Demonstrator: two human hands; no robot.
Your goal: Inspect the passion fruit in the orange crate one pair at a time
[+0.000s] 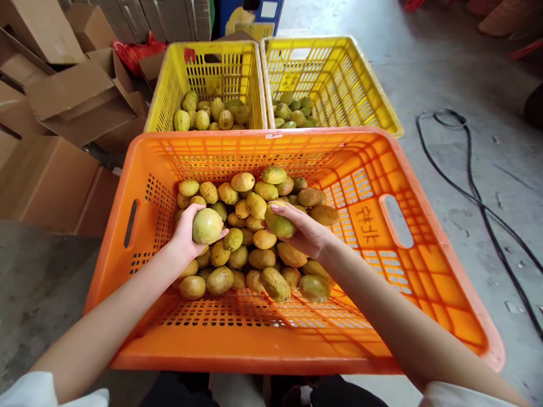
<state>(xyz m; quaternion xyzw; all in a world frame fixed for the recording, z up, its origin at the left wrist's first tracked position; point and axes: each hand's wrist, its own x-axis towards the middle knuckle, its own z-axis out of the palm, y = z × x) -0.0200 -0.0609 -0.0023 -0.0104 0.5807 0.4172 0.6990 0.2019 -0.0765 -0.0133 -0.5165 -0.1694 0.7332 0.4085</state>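
Two bare hands reach into a large orange crate [237, 347], each with a fruit in its grasp above a loose heap of yellow-green fruits [262, 258]. The left hand [186, 232] holds a round, pale green fruit [207, 226], its fingers curled around the sides and underneath, with the thumb along the upper left. The right hand [311, 229] holds a greener, oval fruit [280, 219], its fingers closed about the right side and the thumb laid across the top. The two held fruits are apart from each other, over the middle of the crate. The heap below ranges from yellow to brownish green, some skins speckled with dark marks. Dark characters [367, 224] stand on the crate's right wall, beside an oblong handle opening. Just beyond the far rim, a left yellow crate [161, 102] and a right yellow crate [360, 90] stand side by side, each containing more fruits at its near end. Cardboard boxes [51, 175] crowd the left, with a red plastic bag [138, 53] among them; to the right, a black cable [475, 189] loops over the grey floor [424, 73].
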